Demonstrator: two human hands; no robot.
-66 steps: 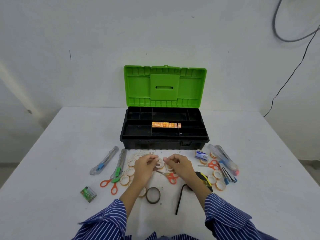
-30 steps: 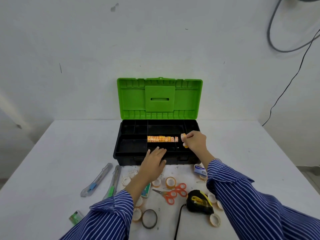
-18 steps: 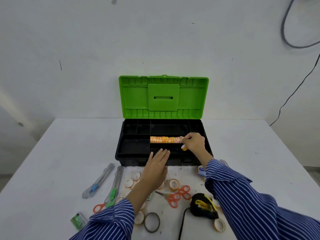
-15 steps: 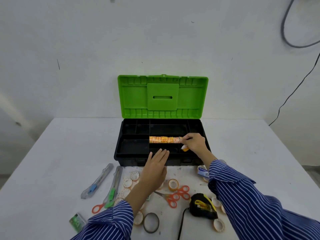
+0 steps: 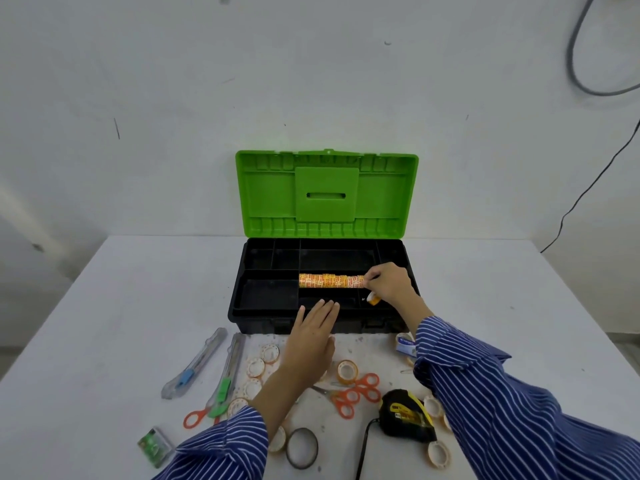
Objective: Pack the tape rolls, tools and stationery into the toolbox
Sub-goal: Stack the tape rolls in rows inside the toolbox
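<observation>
The black toolbox (image 5: 239,308) stands open at the table's middle, its green lid (image 5: 327,194) upright. A row of orange-printed tape rolls (image 5: 329,280) lies on edge in a long middle compartment. My right hand (image 5: 389,285) reaches into the box, its fingertips pinching the tape roll at the row's right end; another small roll (image 5: 374,299) is tucked under its palm. My left hand (image 5: 313,336) lies flat with straight fingers on the box's front rim, holding nothing.
On the table in front of the box lie two utility knives (image 5: 194,367), orange scissors (image 5: 356,393), several small tape rolls (image 5: 347,371), a black and yellow tape measure (image 5: 405,415), a dark ring (image 5: 302,447), a green staple box (image 5: 154,445) and a stapler (image 5: 405,344).
Both hands left the rolls on the table. My right hand carried small rolls into the box and set one at the row's right end. My left hand moved onto the front rim.
</observation>
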